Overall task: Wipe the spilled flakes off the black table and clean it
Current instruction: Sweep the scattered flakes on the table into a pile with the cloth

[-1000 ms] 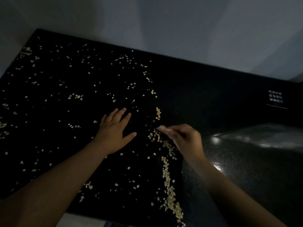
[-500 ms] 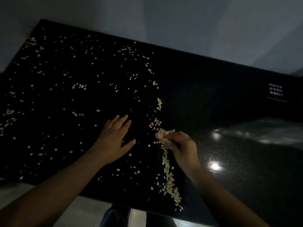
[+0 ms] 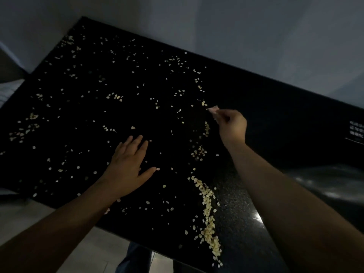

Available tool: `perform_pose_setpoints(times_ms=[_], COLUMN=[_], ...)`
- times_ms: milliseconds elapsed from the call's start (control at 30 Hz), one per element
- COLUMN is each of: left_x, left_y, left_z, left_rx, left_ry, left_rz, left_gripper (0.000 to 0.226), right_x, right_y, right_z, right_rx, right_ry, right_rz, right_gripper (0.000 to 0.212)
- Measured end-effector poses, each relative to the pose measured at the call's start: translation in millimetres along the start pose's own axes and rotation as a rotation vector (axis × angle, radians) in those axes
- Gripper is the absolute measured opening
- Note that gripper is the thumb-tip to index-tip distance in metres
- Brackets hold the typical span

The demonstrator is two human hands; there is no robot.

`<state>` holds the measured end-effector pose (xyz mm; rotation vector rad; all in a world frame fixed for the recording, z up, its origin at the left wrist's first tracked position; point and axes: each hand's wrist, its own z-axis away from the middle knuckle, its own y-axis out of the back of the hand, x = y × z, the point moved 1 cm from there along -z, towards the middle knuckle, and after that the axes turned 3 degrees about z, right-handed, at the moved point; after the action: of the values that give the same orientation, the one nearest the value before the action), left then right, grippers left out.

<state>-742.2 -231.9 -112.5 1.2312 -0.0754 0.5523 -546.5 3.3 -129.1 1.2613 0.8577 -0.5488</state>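
Pale flakes lie scattered over the left and middle of the black table (image 3: 275, 119). A dense band of flakes (image 3: 207, 215) runs from mid-table toward the near edge. My left hand (image 3: 128, 166) rests flat on the table, fingers spread, among loose flakes. My right hand (image 3: 231, 125) is stretched farther out, its fingers pinched on a small pinkish cloth (image 3: 213, 110) that touches the table near the far flakes. Most of the cloth is hidden inside the fist.
A white-lettered label (image 3: 356, 131) sits at the table's right side. Right of the flake band the surface shines with light reflections (image 3: 258, 217). A grey wall runs behind the table. Pale floor (image 3: 110, 253) and my dark trousers show below the near edge.
My right hand has reached away from me with the cloth, from the top of the flake band toward the far flakes. My left hand stays flat in place. The view has tilted.
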Motion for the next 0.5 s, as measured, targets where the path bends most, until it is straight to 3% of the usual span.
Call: perform_pose_setpoints(times_ms=[167, 300, 367, 500], left_x=[-13.3, -24.2, -29.5, -32.5], left_y=[3.6, 5.9, 5.7, 6.4], left_z=[1.8, 3.6, 3.0, 0.2], left_rx=[0.034, -0.004, -0.021, -0.023], left_ry=[0.019, 0.012, 0.004, -0.002], left_rz=[0.052, 0.040, 0.040, 0.043], left_gripper=[0.101, 0.102, 0.101, 0.102], right_x=[8.1, 4.7, -9.1, -31.9], right_y=[-20.2, -9.2, -0.4, 10.2], right_z=[54.1, 124.1, 135.6, 87.1], right_rx=[-0.129, -0.384, -0.362, -0.095], right_ry=[0.245, 0.224, 0.178, 0.001], right_rz=[0.091, -0.020, -0.094, -0.239], right_gripper=[0.019, 0.025, 0.018, 0.006])
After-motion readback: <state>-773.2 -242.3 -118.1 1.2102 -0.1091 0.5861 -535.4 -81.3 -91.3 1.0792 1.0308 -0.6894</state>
